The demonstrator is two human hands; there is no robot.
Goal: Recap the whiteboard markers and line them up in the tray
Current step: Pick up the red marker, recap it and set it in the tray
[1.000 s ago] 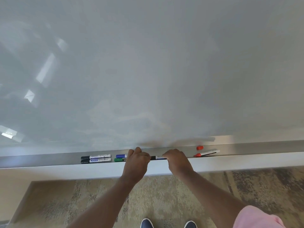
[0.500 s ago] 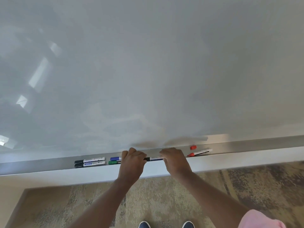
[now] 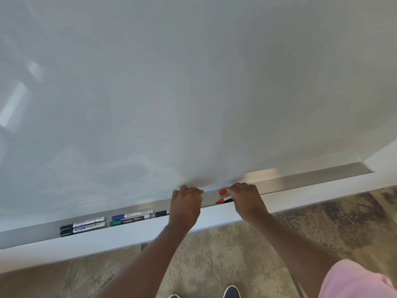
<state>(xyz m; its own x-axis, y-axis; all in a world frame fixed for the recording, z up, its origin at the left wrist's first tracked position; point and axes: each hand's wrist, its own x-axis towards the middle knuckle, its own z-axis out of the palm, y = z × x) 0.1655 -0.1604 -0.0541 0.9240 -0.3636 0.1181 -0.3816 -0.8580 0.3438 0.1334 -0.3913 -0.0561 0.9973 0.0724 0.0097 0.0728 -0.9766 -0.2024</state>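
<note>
Head view: right hand (image 3: 247,198) touches red marker (image 3: 224,199) (uncapped).

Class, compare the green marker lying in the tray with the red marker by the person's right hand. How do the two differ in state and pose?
The green marker has its cap on; the red marker is uncapped, its red cap lying apart behind it. The green marker lies in line beside the blue marker, untouched; the red marker sits askew, at the right hand. Both are in the tray.
</note>
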